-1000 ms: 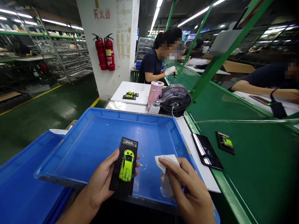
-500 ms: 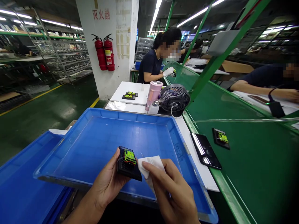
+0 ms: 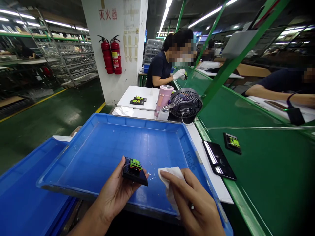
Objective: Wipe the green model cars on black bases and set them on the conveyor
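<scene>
A small green toy car sits on a black base, which my left hand holds by its edges above the blue tray. To the right, my right hand pinches a folded white cloth, apart from the car and base. Small white specks show between the two hands, over the tray.
A black fan, a pink bottle and a small white bottle stand behind the tray. A black tablet lies right of it. Another car on a base rests on the green belt. A gloved person sits beyond.
My right hand has moved right with the cloth, away from the car. The car and base have tilted slightly in my left hand. More white specks show between the hands.
</scene>
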The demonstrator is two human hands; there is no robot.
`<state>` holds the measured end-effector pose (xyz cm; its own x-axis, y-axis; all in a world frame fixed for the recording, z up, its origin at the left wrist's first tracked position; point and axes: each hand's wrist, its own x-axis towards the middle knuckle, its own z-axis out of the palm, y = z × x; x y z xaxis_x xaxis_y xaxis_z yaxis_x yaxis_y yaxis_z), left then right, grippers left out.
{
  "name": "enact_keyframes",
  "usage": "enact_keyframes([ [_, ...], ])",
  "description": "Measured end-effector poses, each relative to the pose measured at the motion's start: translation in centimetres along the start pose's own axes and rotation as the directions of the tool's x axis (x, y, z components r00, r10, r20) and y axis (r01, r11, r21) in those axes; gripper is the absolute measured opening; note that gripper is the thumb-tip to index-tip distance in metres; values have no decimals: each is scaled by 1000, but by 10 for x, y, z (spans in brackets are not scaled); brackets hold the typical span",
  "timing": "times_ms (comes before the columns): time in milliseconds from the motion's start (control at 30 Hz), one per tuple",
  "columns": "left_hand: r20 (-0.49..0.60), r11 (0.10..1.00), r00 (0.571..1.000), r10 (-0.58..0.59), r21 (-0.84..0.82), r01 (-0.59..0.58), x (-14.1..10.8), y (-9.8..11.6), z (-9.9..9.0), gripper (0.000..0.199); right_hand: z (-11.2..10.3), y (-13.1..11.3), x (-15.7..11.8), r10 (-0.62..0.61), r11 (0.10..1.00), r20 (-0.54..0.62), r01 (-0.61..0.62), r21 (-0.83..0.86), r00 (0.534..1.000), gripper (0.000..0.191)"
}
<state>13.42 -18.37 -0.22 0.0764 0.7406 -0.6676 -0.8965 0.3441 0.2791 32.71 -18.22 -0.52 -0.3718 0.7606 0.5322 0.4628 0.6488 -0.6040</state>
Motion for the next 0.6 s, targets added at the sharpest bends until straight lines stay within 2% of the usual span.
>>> enact_keyframes([
  [200, 2, 995, 999, -40, -92, 40, -3, -2, 0, 27, 5, -4, -5, 88, 996, -94, -88, -2, 992, 23],
  [300, 31, 989, 998, -59, -137, 63, -4, -2, -1, 28, 8, -10, 0, 153, 984, -82, -144, 109, 985, 21],
  [367, 44, 987, 997, -71, -143, 76, -4, -1, -1, 30, 9, -12, 2, 234, 955, -38, -222, 195, 971, 21],
  [467, 60, 988, 994, -88, -125, 95, -3, -1, -1, 33, 10, -12, 0, 393, 873, 87, -401, 277, 916, 24],
  [533, 60, 991, 994, -93, -94, 98, -3, -2, -1, 36, 13, -10, -5, 502, 789, 174, -531, 310, 847, 29],
  [600, 57, 999, 997, -50, -20, 51, -5, -4, 0, 40, 17, -8, -9, 570, 697, 235, -615, 369, 787, 35],
])
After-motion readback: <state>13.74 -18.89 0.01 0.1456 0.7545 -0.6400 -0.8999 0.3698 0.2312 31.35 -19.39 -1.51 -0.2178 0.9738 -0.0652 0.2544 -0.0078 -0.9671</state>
